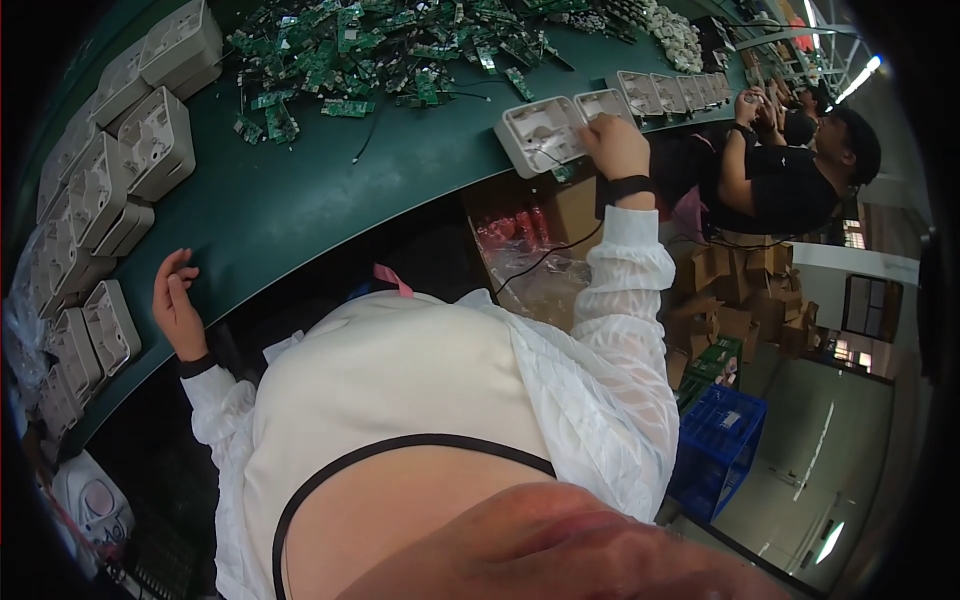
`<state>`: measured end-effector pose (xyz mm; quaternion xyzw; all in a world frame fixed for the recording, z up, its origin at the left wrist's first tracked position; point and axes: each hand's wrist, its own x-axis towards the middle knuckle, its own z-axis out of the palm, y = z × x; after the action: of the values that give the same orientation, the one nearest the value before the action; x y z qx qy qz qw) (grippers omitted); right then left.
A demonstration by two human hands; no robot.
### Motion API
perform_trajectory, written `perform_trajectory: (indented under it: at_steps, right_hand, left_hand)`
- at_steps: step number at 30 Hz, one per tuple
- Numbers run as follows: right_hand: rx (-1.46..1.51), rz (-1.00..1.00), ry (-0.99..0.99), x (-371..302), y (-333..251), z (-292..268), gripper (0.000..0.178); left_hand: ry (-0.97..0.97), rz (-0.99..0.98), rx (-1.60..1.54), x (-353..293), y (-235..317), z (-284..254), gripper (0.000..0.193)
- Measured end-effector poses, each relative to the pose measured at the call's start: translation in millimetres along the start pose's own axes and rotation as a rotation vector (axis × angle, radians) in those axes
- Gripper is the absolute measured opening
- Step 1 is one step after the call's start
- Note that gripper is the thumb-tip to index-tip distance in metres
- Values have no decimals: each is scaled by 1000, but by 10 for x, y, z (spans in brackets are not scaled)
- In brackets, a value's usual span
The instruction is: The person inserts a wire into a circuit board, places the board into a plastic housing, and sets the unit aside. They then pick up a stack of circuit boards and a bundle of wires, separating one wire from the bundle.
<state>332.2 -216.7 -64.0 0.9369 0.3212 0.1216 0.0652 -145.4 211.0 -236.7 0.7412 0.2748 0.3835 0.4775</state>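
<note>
My right hand [617,152] is at the right end of a white plastic housing [528,133], its fingers bent and closed over that edge. The housing lies open side up near the table's front edge, with moulded compartments inside. A thin dark wire crosses it, and a small green circuit board [563,173] shows at its front side. Another white housing [603,103] sits just behind my fingers. Over the table's left front edge, my left hand [177,310] holds nothing, its fingers loosely bent and apart.
A heap of green circuit boards with wires [400,50] covers the back of the green table [300,220]. White housings [155,145] stand stacked at left; a row of them [670,93] runs right. A person in black [790,180] works at right, near cardboard boxes [740,285] and a blue crate [718,440].
</note>
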Motion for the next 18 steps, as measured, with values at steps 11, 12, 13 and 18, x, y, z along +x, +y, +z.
perform_trajectory:
  at_steps: [11, 12, 13, 18]
  right_hand:
    - [45, 65, -8, 304, 74, 295, 35]
    - [50, 58, -8, 333, 40, 321, 35]
    - [54, 46, -6, 362, 3, 336, 35]
    - [56, 40, -9, 420, -159, 191, 36]
  left_hand:
    - [-15, 6, -39, 124, -30, -64, 37]
    - [-9, 5, -32, 122, -39, -96, 37]
    - [-10, 7, -28, 122, -49, -128, 37]
    - [-21, 10, -30, 141, -39, -146, 36]
